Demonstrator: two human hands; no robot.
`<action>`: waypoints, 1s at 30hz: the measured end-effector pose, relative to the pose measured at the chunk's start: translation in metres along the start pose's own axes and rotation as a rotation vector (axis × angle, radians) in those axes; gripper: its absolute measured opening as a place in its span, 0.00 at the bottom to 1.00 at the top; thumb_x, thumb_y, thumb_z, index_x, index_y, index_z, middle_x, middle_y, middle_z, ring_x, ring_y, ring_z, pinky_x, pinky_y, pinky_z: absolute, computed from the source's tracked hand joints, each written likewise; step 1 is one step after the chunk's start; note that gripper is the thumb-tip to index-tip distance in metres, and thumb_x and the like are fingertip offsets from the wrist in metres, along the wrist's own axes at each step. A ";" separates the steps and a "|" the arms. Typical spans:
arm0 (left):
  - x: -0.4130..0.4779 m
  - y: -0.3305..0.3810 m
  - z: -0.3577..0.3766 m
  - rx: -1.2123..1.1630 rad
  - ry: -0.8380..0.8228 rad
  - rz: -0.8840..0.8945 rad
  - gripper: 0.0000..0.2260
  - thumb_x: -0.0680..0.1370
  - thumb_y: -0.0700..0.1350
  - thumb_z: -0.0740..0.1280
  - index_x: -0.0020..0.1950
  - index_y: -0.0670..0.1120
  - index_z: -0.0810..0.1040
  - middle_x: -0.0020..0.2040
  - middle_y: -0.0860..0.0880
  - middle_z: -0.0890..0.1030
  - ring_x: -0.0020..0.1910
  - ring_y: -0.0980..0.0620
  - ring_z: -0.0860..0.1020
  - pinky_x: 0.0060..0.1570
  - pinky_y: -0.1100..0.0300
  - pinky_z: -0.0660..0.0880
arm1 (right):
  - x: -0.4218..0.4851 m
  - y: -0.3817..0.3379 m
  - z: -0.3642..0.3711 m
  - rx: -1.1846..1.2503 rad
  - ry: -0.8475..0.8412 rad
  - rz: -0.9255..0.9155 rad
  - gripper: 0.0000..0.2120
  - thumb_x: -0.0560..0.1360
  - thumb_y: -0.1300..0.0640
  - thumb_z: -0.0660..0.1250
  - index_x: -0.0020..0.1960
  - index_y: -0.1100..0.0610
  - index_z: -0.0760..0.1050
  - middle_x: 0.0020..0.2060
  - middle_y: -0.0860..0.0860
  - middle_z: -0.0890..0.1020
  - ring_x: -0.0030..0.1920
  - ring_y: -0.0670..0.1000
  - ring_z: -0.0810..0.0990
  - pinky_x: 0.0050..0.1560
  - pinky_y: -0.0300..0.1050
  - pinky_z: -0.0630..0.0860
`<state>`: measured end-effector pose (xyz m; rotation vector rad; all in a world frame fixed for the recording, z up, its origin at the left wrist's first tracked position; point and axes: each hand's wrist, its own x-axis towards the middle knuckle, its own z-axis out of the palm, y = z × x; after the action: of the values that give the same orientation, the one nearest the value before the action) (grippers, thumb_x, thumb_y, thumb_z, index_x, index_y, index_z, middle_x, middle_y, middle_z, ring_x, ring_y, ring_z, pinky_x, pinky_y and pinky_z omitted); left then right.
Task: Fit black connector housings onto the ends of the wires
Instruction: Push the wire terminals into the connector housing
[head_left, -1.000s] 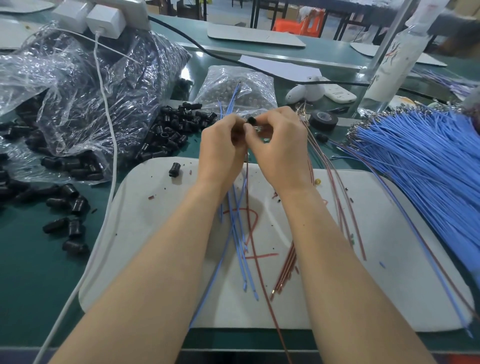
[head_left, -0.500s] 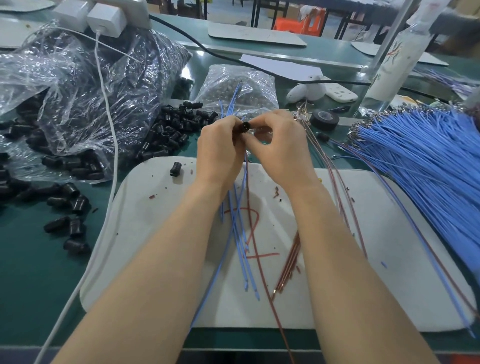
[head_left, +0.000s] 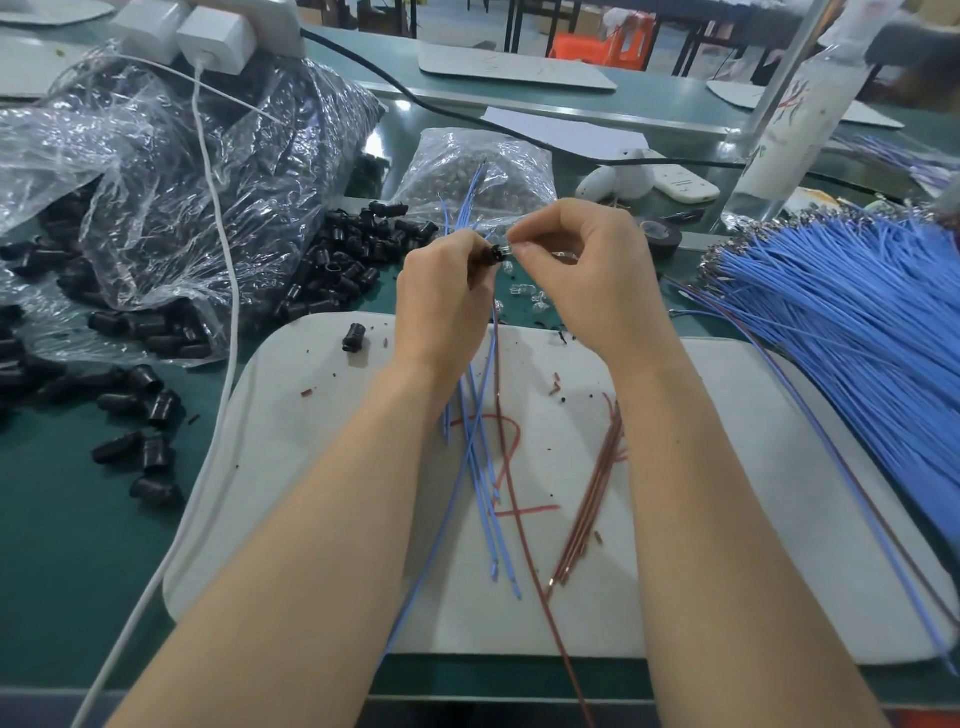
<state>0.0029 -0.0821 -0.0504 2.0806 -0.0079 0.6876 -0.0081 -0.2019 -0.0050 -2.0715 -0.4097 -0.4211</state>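
Observation:
My left hand (head_left: 441, 296) grips a small black connector housing (head_left: 492, 253) at its fingertips, above the far edge of the white mat (head_left: 322, 499). Blue and brown wires (head_left: 491, 374) hang down from that hand onto the mat. My right hand (head_left: 582, 275) pinches a small clear part against the housing's open end; what it is stays too small to tell. More blue wires (head_left: 480, 493) and brown wires (head_left: 592, 499) lie on the mat. One loose housing (head_left: 354, 338) sits on the mat's far left corner.
A heap of black housings (head_left: 337, 265) spills from a clear plastic bag (head_left: 171, 171) at left. A smaller bag of clear parts (head_left: 483, 166) lies beyond my hands. A thick bundle of blue wires (head_left: 852, 322) fans out at right. A white cable (head_left: 223, 291) crosses the bench.
Both hands stay together at the same spot. My right hand has shifted slightly right and raised its fingers, so the housing in my left fingertips shows more clearly.

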 end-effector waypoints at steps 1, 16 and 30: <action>0.000 0.000 0.000 -0.001 -0.001 0.002 0.05 0.76 0.40 0.67 0.47 0.42 0.82 0.41 0.46 0.83 0.41 0.48 0.80 0.47 0.51 0.77 | 0.000 0.000 0.000 -0.021 0.001 -0.007 0.07 0.74 0.64 0.67 0.45 0.54 0.80 0.38 0.45 0.82 0.42 0.42 0.81 0.48 0.33 0.76; -0.002 0.002 -0.002 0.109 -0.017 0.016 0.07 0.77 0.40 0.63 0.46 0.40 0.80 0.41 0.44 0.82 0.41 0.42 0.77 0.44 0.49 0.74 | 0.000 -0.001 0.007 -0.206 0.044 -0.058 0.06 0.73 0.66 0.66 0.46 0.60 0.81 0.38 0.49 0.80 0.43 0.50 0.80 0.50 0.42 0.76; 0.000 -0.004 -0.005 -0.035 -0.289 0.084 0.08 0.75 0.39 0.69 0.54 0.43 0.80 0.42 0.48 0.82 0.41 0.49 0.79 0.49 0.53 0.77 | 0.003 0.019 -0.004 -0.134 0.020 0.047 0.06 0.72 0.65 0.69 0.44 0.56 0.83 0.35 0.47 0.81 0.37 0.43 0.79 0.43 0.29 0.74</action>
<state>0.0016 -0.0764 -0.0511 2.1385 -0.2690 0.4279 0.0024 -0.2142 -0.0160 -2.2000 -0.3280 -0.4512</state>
